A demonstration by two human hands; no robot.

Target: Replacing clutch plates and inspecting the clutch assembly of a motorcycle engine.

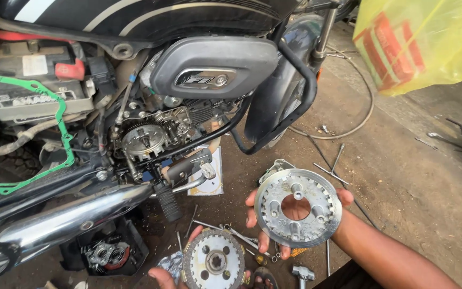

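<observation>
Grey, the round toothed metal pressure plate (298, 207) lay flat on the right hand's (295, 211) spread fingers; below-left of it, the left hand (169, 277) held the cork-lined clutch hub (213, 261) from beneath.

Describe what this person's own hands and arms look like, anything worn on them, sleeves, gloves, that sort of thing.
Both hands are bare, with no gloves. The right hand shows fingers, thumb and a long stretch of bare forearm with no sleeve, watch or bracelet in view. Of the left hand only a few fingers show at the bottom edge, so its wrist and arm cannot be judged. No rings are visible on either.
</observation>
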